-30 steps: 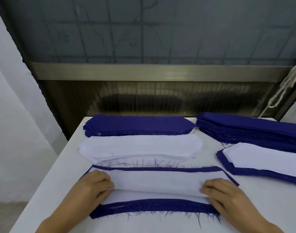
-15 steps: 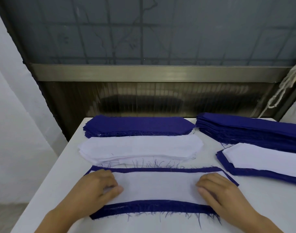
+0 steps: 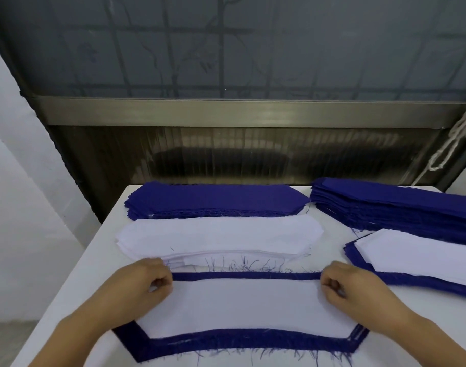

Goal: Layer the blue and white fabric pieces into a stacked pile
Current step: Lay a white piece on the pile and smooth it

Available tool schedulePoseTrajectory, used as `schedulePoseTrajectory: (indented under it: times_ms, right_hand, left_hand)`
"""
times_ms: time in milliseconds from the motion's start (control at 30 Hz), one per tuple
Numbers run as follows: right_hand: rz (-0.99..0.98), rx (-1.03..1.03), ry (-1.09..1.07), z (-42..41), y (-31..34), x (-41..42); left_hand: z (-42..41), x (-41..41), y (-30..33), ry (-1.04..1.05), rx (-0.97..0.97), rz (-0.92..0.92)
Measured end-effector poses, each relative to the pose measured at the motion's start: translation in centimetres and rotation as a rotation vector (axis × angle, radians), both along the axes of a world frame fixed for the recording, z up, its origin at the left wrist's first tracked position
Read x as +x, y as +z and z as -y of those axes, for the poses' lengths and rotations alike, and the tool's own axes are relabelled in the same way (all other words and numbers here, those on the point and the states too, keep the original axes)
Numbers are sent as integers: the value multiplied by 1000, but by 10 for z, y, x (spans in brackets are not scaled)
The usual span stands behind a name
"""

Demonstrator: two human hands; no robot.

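Now, starting at the person's left side, the left hand [image 3: 144,283] rests on the white table [image 3: 75,292] with fingers curled, pinching the far left corner of the layered piece in front of them. That piece is a white fabric piece [image 3: 239,305] lying on a larger blue fabric piece [image 3: 242,343], so blue shows as a border all round, with frayed threads along its near and far edges. Beyond the left hand, just past its knuckles, lies a stack of white pieces [image 3: 218,237]; its near edge almost touches the blue border's loose threads. Further out behind that is a stack of blue pieces [image 3: 216,198], close against the white one. The right hand [image 3: 356,290] mirrors the left, fingers curled and pinching the far right corner of the same layered piece. Just beside the right hand, to its outer side, sits a finished pile [image 3: 412,263] with white on top and blue edging beneath. Beyond that is a taller blue stack [image 3: 401,205], running out of view. Four piles in all stand around the worked piece; I cannot count single sheets in any of them. A pale cord [image 3: 454,139] hangs by the dark window panel [image 3: 239,154] beyond the table.
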State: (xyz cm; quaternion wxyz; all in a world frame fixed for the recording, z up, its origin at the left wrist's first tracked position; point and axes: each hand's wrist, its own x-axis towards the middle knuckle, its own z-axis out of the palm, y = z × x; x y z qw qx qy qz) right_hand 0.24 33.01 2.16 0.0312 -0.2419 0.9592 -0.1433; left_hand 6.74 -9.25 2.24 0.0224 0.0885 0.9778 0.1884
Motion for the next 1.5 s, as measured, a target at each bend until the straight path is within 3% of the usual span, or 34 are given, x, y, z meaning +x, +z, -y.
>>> schedulePoseTrajectory:
  times_ms: [300, 767, 1100, 1300, 1500]
  right_hand:
    - [-90, -251, -84, 78, 16, -122]
    - [-59, -71, 25, 95, -10, -195]
    - [-17, 79, 54, 107, 0, -216]
    - [108, -20, -75, 111, 5, -222]
    - [7, 71, 40, 112, 0, -219]
  left_hand:
    - [-53, -126, 14, 108, 48, -262]
    - [-74, -202, 4, 147, 199, -30]
    - [-77, -212, 4, 200, 178, 22]
    - [-81, -219, 6, 216, 124, 14]
    - [-80, -223, 3, 194, 114, -18]
